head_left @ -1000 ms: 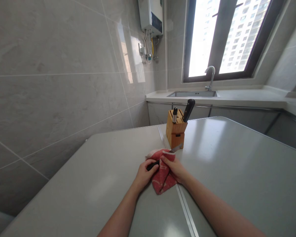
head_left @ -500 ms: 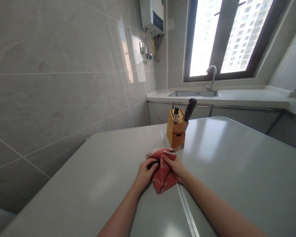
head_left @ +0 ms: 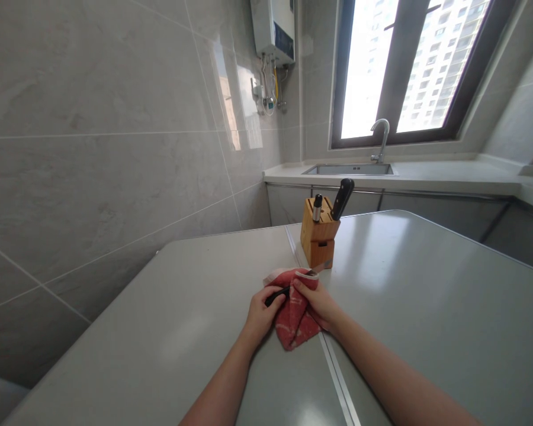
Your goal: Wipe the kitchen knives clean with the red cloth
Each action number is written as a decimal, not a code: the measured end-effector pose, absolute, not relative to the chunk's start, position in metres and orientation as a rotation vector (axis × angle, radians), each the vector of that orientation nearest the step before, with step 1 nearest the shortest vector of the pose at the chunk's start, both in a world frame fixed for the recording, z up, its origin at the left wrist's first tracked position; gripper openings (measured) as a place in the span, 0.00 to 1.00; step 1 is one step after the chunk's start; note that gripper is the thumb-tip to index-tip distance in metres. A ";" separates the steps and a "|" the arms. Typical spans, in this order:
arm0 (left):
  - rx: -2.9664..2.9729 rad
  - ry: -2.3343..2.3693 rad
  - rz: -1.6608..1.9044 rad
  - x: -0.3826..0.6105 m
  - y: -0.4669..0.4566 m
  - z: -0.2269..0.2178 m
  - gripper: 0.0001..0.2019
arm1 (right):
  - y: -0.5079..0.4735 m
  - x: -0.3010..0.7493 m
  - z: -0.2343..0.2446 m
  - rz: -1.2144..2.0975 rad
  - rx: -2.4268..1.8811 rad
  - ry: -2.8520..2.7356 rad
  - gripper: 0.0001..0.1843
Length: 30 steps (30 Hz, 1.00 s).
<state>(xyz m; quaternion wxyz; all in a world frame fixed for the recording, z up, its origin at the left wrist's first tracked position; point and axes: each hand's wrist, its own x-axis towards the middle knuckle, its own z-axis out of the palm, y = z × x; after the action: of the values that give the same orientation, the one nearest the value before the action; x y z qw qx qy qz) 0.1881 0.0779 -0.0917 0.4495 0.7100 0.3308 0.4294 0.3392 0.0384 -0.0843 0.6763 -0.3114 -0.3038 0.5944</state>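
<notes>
My left hand (head_left: 263,306) is closed around the black handle of a knife (head_left: 277,295). A red cloth (head_left: 294,324) with white edging is folded over the blade, and my right hand (head_left: 316,302) grips it there, thumb on top. Only the blade's tip end pokes out past the cloth, toward the upper right; the middle of the blade is hidden. Just beyond the tip, a wooden knife block (head_left: 318,235) stands upright on the table. A large black-handled knife (head_left: 343,198) and a smaller black-and-silver handle (head_left: 317,207) stick up from its slots.
The pale table (head_left: 195,331) has a metal seam (head_left: 337,378) running lengthwise under my hands. Behind it is a counter with a sink (head_left: 350,169) and a curved faucet (head_left: 382,139) below a window. A water heater (head_left: 273,32) hangs on the tiled wall.
Almost nothing differs. The hands, cloth and knife hold nearly the same position, and the whole view has shifted very slightly.
</notes>
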 end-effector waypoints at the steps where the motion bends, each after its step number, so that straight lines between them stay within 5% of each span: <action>1: 1.755 0.820 1.063 0.188 0.078 -0.092 0.10 | 0.039 0.339 -0.085 1.339 -0.697 -0.678 0.13; 30: 1.482 0.877 1.197 0.186 0.083 -0.096 0.17 | 0.042 0.340 -0.090 1.284 -0.769 -0.758 0.16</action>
<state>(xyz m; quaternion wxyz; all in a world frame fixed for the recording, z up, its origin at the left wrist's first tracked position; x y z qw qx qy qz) 0.1864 0.0828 -0.0957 0.4989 0.6124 0.3626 0.4946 0.3405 0.0418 -0.0902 0.6683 -0.3410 -0.3363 0.5692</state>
